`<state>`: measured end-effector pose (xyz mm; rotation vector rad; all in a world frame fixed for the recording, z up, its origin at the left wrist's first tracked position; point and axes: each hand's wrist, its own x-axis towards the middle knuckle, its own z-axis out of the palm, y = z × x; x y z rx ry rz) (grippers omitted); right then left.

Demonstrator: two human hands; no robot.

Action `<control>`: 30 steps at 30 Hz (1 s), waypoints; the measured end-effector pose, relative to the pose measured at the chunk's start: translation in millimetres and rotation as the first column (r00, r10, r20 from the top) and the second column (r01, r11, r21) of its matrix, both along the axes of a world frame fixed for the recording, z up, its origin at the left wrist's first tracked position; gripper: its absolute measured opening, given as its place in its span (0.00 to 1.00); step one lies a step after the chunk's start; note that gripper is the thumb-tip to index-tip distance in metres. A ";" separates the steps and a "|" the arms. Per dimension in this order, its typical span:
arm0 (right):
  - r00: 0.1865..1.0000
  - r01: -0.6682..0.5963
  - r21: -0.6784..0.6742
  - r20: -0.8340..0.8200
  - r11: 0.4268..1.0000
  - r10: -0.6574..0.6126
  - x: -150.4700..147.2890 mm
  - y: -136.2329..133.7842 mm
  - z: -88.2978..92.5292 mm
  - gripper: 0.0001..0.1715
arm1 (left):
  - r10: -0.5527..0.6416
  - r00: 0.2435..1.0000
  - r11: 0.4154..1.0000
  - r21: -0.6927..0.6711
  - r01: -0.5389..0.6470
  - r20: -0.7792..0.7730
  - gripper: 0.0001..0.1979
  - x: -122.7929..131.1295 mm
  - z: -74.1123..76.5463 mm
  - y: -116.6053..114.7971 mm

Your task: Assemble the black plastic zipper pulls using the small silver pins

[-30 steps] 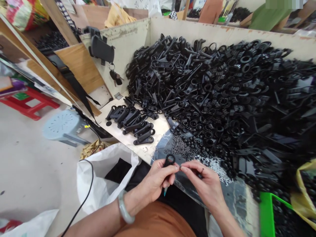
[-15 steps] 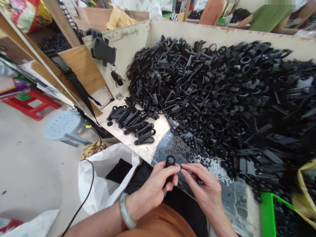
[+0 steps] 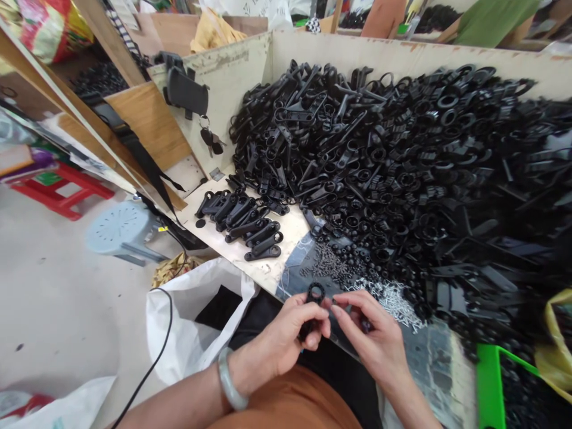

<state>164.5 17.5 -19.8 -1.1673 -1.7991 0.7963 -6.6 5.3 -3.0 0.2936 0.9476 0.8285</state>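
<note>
My left hand point(image 3: 292, 328) is closed around a black plastic part point(image 3: 315, 291) whose ring-shaped end sticks up above the fingers; the rest of it is hidden in the grip. Close beside it, my right hand point(image 3: 373, 333) pinches something tiny and dark between thumb and forefinger, too small to name. A small round black piece point(image 3: 366, 325) shows under the curled fingers of that hand. Just beyond the hands lie a heap of silvery screws point(image 3: 393, 304) and a scatter of small dark metal pieces point(image 3: 328, 265).
A big pile of black plastic parts point(image 3: 357, 149) fills the bin. Several arm-shaped black parts point(image 3: 250, 223) lie in a row at left. A green crate point(image 3: 490, 387) stands at right, a white sack point(image 3: 179, 351) below the table edge. Keys point(image 3: 212, 142) hang from the side panel.
Both hands have shifted slightly to the right in the picture. My left hand still grips the ring-ended part, and my right fingertips remain pinched close to it.
</note>
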 end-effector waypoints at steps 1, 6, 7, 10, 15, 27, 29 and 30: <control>1.000 0.012 -0.008 0.003 1.000 -0.012 0.5 0.1 -0.6 0.04 | -0.039 0.999 0.999 0.006 0.039 0.010 0.10 -2.4 1.8 -0.4; 0.996 -0.068 0.009 0.057 0.998 0.068 -0.2 -0.4 -2.8 0.06 | -0.145 0.986 0.985 0.087 0.151 -0.078 0.17 -10.7 5.4 -4.2; 0.994 -0.096 0.014 0.063 0.995 0.095 -1.0 -0.5 -3.2 0.06 | -0.147 0.983 0.982 0.103 0.158 -0.106 0.17 -11.3 4.4 -5.0; 0.988 -0.136 0.000 0.068 0.991 0.136 -3.6 -0.1 -4.6 0.08 | -0.180 0.967 0.970 0.132 0.205 -0.182 0.15 -12.4 -1.2 -7.8; 0.989 -0.130 -0.056 0.066 0.990 0.134 -6.5 2.6 -5.4 0.06 | -0.145 0.968 0.969 0.170 0.181 -0.205 0.16 -13.9 -10.4 -11.1; 0.986 -0.064 0.060 0.160 0.996 0.054 -11.7 -1.1 5.3 0.08 | 0.007 0.986 0.992 0.124 0.013 -0.166 0.16 -6.7 2.8 -2.5; 0.979 -0.059 0.084 0.198 0.995 0.041 -12.3 -2.5 6.4 0.09 | 0.030 0.983 0.991 0.136 -0.005 -0.180 0.16 -6.4 6.3 -2.5; 0.976 -0.054 0.089 0.214 0.995 0.034 -12.6 -3.3 6.6 0.10 | 0.038 0.983 0.990 0.141 -0.013 -0.179 0.16 -6.2 8.6 -2.6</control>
